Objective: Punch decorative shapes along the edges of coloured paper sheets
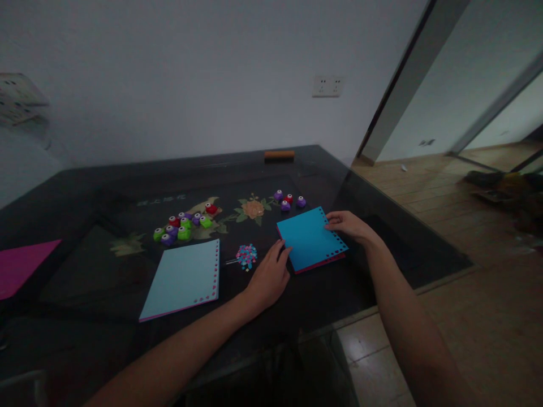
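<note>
A bright blue sheet of paper (311, 240), with small punched shapes along its right and lower right edges, lies over a pink sheet (326, 262) that peeks out below. My left hand (271, 275) holds the left edge of the blue paper, thumb on top. On the opposite side, my right hand (348, 224) grips the punched right edge between its fingers. Left of my left hand is a small pile of pink, blue and white paper confetti (246, 256). Further left lies a pale blue sheet (184, 275) with a punched border, pink showing through its holes.
Several green, purple and red eye-topped craft punches (183, 233) cluster behind the pale sheet. A smaller group of punches (285, 205) stands behind the blue paper. A magenta sheet (25, 265) lies far left. An orange-brown roll (279, 155) rests at the dark table's (203, 169) back edge.
</note>
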Tool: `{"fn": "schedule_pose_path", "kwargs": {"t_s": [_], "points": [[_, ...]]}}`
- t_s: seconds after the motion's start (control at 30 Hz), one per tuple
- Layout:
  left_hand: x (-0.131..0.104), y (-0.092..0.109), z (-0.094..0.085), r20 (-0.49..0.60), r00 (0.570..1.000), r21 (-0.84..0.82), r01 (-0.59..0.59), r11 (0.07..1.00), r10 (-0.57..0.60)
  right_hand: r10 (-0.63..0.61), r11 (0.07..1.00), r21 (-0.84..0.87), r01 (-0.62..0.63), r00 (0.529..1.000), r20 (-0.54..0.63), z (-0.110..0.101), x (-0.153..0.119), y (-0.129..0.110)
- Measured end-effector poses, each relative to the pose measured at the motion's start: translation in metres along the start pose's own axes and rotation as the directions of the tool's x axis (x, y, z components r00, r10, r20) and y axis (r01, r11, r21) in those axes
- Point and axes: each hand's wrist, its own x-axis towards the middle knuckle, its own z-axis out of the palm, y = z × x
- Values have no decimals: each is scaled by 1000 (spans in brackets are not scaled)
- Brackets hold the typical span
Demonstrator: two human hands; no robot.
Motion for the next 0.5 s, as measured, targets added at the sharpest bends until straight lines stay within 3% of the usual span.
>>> {"fn": "schedule_pose_path", "kwargs": {"t_s": [0.5], "points": [[1, 3, -2, 69, 997, 143, -43, 989, 33, 20, 1000, 7, -20, 999, -26, 4, 1, -1]]}}
